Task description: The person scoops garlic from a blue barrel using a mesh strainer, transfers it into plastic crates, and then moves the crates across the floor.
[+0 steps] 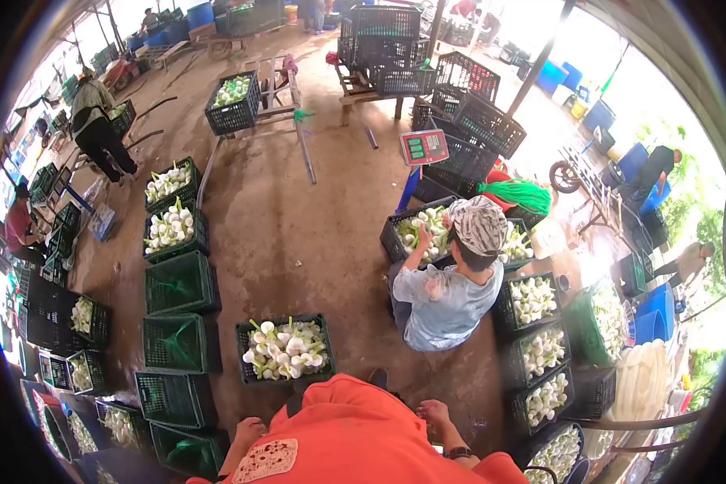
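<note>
My left hand (251, 429) is low beside my orange top, with its fingers loosely bent and nothing seen in it. My right hand (434, 412), below a dark wristband, hangs on the other side, also with bent fingers and no object visible. In front of my feet stands a dark crate (243, 353) filled with white bulbs (289, 348) that have short green stems. The crate is nearer my left hand, and neither hand touches it. A person in a patterned cap (477, 226) crouches ahead to the right, one hand in another crate of bulbs (415, 234).
Several green crates (181, 282) line the left, with bulb-filled crates (169, 230) beyond. More filled crates (534, 300) stand on the right. A red scale (424, 148), stacked black crates (387, 40) and a cart frame (286, 105) are farther off. Other people work at the sides.
</note>
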A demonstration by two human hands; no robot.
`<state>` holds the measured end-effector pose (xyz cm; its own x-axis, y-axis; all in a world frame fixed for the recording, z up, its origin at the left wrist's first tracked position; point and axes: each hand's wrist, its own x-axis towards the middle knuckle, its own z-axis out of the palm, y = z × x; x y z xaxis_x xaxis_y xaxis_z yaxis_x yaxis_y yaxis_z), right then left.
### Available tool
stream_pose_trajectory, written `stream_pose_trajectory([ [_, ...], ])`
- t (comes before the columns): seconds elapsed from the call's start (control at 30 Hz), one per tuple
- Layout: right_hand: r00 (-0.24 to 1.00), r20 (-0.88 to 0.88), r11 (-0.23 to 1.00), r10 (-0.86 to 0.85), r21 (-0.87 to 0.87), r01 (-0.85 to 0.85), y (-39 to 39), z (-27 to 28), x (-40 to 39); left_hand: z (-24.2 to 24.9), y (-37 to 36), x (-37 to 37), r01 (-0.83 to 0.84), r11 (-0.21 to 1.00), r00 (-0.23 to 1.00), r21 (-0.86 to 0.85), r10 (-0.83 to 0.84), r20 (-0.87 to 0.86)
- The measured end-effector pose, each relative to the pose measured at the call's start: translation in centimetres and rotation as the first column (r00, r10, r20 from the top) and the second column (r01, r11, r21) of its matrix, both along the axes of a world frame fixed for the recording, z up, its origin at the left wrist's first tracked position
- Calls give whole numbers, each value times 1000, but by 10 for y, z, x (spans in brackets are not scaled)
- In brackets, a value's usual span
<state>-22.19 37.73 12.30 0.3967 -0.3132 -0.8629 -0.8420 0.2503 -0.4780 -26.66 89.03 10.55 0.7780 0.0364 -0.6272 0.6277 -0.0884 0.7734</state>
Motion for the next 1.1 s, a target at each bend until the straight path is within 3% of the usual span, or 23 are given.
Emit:
stream_pose_trajectory([
  [0.03,1000,-2,1000,-2,-1,2,0,0,-2,12,-6,4,2,1000,1000,-1,-2,-2],
  [0.1,1000,27,1000,-13,0,13,0,-1,-3,36,-21,13,97,953,993,288,-72,-98],
  [0.13,999,28,1000,-16,-2,16,0,-2,-4,28,-17,11,100,953,992,286,-75,-97],
  [0.2,1000,15,1000,-20,-16,20,0,-5,-8,-1,-1,1,286,786,882,548,-439,170],
  [0.3,1000,9,999,16,-29,-16,-1,-10,-12,-56,24,0,410,693,802,593,-583,127],
  [0.33,999,14,998,-48,-35,48,-1,-15,-15,-73,29,-5,451,669,763,591,-632,134],
  [0.4,998,47,999,-32,-1,32,0,-23,-17,-97,42,-6,301,851,936,430,-349,37],
  [0.43,995,50,996,-88,-3,88,2,-16,-16,-103,46,1,295,863,947,410,-321,-6],
  [0.5,999,13,999,-32,14,32,8,1,-8,-111,46,21,336,848,938,409,-342,-62],
  [0.73,982,66,984,-179,28,177,17,-14,-33,-121,37,106,489,766,864,418,-491,-110],
  [1.1,960,-87,964,-265,-60,261,24,-27,-82,-123,24,169,592,693,794,412,-590,-149],
])
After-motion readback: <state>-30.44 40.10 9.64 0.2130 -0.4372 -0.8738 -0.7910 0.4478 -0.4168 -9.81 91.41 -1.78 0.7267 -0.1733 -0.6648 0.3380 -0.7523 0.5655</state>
